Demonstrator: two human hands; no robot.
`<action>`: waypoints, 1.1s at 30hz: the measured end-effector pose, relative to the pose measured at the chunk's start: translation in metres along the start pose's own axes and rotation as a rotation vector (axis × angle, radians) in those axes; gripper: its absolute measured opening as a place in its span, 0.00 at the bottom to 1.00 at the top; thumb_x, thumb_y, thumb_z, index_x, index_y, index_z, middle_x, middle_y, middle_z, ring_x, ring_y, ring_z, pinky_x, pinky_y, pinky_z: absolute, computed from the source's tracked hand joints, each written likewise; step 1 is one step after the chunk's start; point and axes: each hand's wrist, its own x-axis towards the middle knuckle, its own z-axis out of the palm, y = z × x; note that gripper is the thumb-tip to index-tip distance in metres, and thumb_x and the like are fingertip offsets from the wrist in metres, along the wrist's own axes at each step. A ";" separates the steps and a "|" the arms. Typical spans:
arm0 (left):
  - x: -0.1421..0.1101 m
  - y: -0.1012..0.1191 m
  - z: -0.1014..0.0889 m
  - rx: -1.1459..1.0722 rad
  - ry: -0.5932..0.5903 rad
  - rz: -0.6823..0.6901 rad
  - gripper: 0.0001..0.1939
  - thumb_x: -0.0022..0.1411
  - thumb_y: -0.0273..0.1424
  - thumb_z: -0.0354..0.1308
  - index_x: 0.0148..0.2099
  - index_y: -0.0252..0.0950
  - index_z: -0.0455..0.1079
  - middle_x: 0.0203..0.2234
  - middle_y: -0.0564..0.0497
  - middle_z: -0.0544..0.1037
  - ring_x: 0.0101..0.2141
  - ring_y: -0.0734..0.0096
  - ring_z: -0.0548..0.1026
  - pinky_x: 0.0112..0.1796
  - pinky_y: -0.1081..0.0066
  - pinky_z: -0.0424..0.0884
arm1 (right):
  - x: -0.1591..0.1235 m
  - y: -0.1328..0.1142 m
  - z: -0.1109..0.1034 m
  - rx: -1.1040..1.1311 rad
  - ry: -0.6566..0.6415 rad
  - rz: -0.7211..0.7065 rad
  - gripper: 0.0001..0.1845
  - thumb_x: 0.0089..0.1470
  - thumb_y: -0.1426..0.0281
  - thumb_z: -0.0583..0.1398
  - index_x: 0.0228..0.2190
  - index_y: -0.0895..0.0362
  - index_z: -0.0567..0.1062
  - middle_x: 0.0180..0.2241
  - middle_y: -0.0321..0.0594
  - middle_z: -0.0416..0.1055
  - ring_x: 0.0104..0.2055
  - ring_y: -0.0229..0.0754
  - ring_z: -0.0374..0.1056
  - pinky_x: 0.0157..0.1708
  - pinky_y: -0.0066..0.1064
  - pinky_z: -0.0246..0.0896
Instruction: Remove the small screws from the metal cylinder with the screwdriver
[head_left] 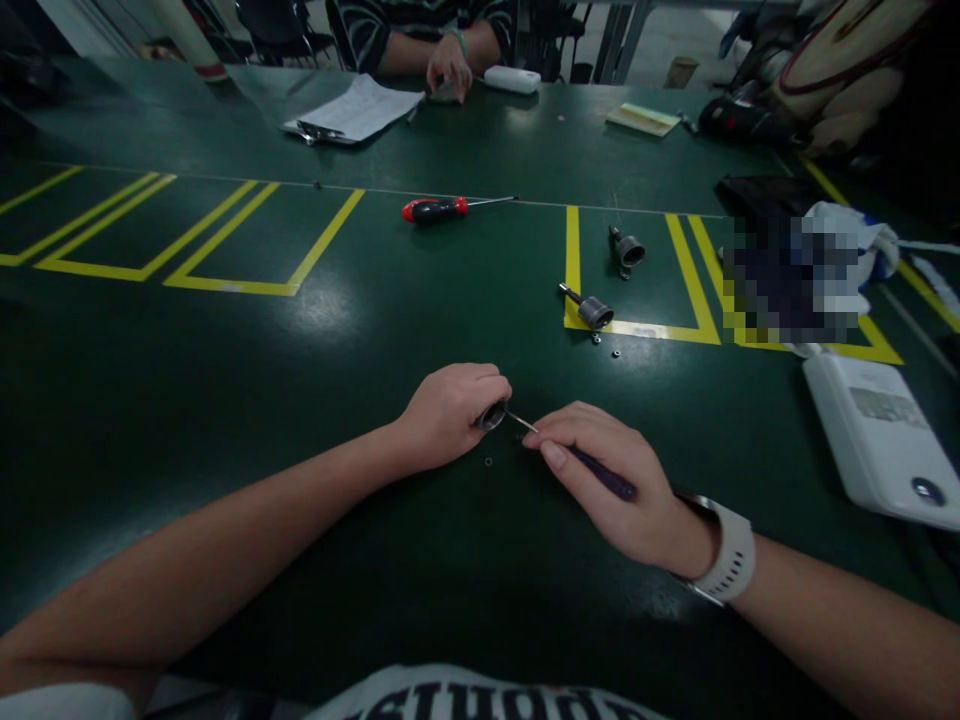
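My left hand (455, 415) is closed around a dark metal cup-shaped part (492, 415), its round open end facing right. Between the fingers of my right hand (600, 465) is a thin screwdriver (606, 474) with a dark handle. Its slim shaft points left into or against the mouth of the cup part; the tip's exact contact is hidden. A small nut (488, 461) lies on the table just below the cup part. Two similar metal cup parts with stems, one nearer (596, 313) and one farther (630, 250), rest on their sides beyond my right hand.
Small nuts (616, 353) lie beside the nearer stemmed part. A red and black screwdriver (435, 209) is farther off on the green table (330, 350). At right are a white device (885, 430) and a cloth bundle. Across sit a clipboard (360, 110) and another person's hand (450, 65).
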 end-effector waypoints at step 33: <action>0.001 0.006 -0.002 0.160 -0.017 0.124 0.09 0.58 0.22 0.46 0.29 0.33 0.66 0.23 0.50 0.68 0.25 0.70 0.65 0.26 0.70 0.59 | 0.006 0.015 -0.002 0.583 0.069 0.392 0.11 0.56 0.70 0.56 0.29 0.57 0.78 0.30 0.39 0.75 0.33 0.40 0.70 0.36 0.34 0.64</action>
